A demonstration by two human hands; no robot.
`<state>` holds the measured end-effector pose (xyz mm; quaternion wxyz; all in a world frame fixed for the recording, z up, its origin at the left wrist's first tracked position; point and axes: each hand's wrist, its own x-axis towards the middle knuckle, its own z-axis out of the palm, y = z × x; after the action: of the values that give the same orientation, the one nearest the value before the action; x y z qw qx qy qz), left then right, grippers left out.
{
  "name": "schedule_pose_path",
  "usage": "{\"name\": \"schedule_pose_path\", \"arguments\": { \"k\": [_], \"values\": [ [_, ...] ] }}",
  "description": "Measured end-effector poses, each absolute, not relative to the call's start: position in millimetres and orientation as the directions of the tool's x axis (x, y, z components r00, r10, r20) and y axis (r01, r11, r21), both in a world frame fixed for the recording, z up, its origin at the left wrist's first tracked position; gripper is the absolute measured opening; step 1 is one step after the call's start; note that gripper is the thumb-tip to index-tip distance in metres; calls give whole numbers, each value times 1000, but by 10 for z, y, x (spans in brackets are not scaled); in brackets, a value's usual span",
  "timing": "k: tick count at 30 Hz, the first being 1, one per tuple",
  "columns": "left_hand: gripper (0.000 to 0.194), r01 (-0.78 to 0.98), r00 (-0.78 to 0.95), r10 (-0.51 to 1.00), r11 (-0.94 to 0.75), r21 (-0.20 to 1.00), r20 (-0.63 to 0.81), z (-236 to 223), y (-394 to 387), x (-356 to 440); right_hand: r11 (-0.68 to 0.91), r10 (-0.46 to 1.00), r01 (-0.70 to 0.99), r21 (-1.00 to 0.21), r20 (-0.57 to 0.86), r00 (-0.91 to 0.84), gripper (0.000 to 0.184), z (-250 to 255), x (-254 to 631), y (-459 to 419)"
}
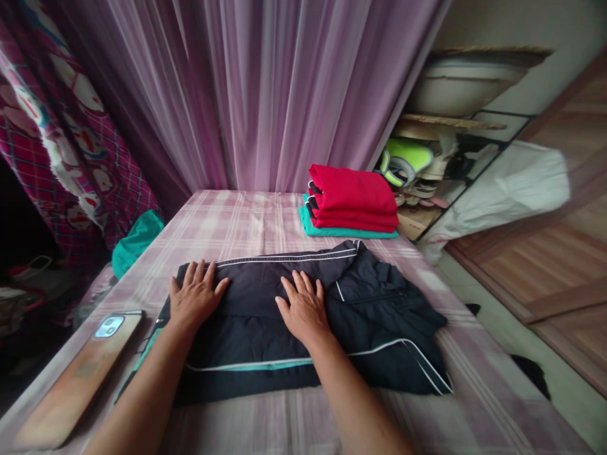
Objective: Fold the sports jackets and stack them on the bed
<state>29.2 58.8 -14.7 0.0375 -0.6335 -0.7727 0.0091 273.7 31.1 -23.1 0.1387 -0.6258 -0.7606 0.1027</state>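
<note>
Mid-frame, the left hand (195, 300) and right hand (303, 308) are lying open on dark clothes (251, 341) looking soft, light and best held by edges.

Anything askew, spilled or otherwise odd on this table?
Nothing spilled or damaged shows. The least tidy part is the right end of the dark garment, rumpled and uneven, while the part under the left hand and right hand lies flatter and the red folded stack behind looks neat.

On the table (246, 221), a phone (80, 382) lies left of the garment (256, 332); clothes (353, 199) behind.
</note>
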Motion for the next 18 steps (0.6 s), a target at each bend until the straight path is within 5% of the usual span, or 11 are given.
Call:
{"name": "schedule_pose_path", "arguments": {
  "k": [11,18],
  "values": [
    [71,985,-172,984,173,-11,46,-162,649,252,207,978,903,-376,92,-186,47,-92,3000,370],
    [72,981,-185,982,186,-48,26,-116,629,293,-145,986,975,-170,52,156,55,-148,3902,499]
  ]
}}
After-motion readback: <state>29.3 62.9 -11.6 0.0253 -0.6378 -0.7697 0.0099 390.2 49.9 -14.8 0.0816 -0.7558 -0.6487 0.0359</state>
